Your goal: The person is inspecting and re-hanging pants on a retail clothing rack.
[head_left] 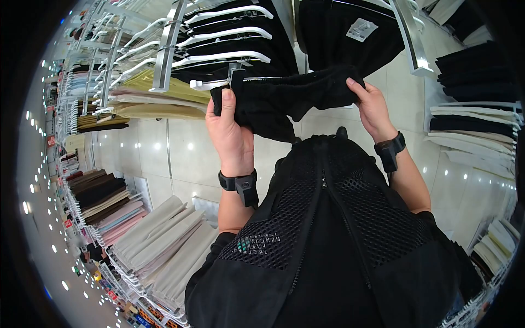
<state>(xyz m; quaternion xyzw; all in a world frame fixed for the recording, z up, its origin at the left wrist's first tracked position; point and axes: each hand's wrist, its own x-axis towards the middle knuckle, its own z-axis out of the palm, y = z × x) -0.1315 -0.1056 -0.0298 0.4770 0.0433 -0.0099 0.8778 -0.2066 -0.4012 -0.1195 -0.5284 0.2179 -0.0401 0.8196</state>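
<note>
A black garment [273, 106] is stretched between my two hands near the top centre, its edge along a white clip hanger [205, 85]. My left hand [228, 131] grips the garment's left end, thumb up beside the hanger's metal clip. At the other end, my right hand [373, 106] pinches the garment's right corner between thumb and fingers. The middle of the cloth sags in folds. Black bands with small devices sit on both wrists.
White hangers with black garments [224, 41] hang just beyond my hands on a metal rail [167, 49]. Another black garment with a white tag [362, 30] hangs at upper right. Racks of folded trousers [158, 240] stand left and right above the tiled floor [147, 147].
</note>
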